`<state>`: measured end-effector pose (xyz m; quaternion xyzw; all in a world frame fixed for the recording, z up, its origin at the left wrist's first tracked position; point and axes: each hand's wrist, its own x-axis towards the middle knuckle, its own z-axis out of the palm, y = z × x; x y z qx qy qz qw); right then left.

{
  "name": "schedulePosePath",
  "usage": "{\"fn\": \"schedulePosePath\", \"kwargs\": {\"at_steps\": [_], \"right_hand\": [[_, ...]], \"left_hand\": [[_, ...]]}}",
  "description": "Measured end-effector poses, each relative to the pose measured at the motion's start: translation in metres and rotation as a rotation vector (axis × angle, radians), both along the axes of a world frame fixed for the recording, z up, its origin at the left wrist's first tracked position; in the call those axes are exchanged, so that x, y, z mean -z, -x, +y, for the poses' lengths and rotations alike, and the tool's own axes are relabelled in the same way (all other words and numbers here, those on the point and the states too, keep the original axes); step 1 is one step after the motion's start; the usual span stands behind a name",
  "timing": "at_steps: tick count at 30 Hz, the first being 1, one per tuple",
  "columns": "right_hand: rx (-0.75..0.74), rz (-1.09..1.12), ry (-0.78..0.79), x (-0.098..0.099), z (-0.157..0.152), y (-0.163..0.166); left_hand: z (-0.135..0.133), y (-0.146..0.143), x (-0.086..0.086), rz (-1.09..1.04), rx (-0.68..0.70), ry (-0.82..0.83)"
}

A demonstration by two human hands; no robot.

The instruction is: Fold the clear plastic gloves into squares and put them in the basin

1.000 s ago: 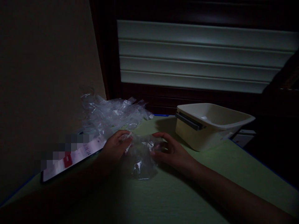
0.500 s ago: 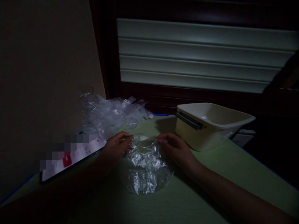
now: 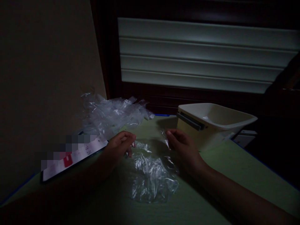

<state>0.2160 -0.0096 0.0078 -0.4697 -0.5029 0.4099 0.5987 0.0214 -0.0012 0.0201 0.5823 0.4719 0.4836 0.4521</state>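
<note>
A crinkled clear plastic bag [image 3: 151, 178] hangs and spreads between my two hands, low over the table. My left hand [image 3: 118, 145] is closed, thumb and fingers pinching the bag's upper left edge. Below its fingers shows a small shiny spot that I cannot make out. My right hand [image 3: 181, 145] is closed too, its thumb and forefinger pinching the plastic at the upper right. Dim light blurs the bag's outline, so whether it is torn or just held wide cannot be told.
A heap of clear plastic bags [image 3: 114, 112] lies at the back left, against the wall. In front of it a phone [image 3: 79, 157] rests with its screen lit. The cream bin [image 3: 203, 137] with a dark handle stands at the right on the green table [image 3: 182, 200].
My right hand has moved a little to the right and up, away from my left. The bag's top edge is wider apart, and its lower part sits slightly nearer to me.
</note>
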Motion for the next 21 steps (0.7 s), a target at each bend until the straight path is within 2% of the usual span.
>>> {"fn": "schedulePosePath", "kwargs": {"at_steps": [4, 8, 13, 17, 21], "right_hand": [[-0.032, -0.079, -0.003, 0.0028, 0.0009, 0.0010], [-0.074, -0.133, -0.008, 0.0038, 0.0009, -0.0003], [-0.055, -0.050, 0.075, 0.0015, -0.0025, 0.0008], [-0.114, -0.094, 0.157, 0.0051, -0.0023, 0.0030], [-0.163, -0.137, 0.076, 0.0099, 0.0018, 0.0002]], "left_hand": [[-0.0027, -0.0001, -0.0018, -0.009, 0.054, 0.000], [-0.0048, -0.0017, -0.0018, 0.097, 0.103, 0.040], [-0.0015, -0.0013, 0.0005, 0.116, -0.010, 0.005], [0.0030, 0.0014, 0.0017, 0.074, -0.098, -0.035], [0.0042, 0.0041, 0.0027, 0.068, -0.107, -0.037]]}}
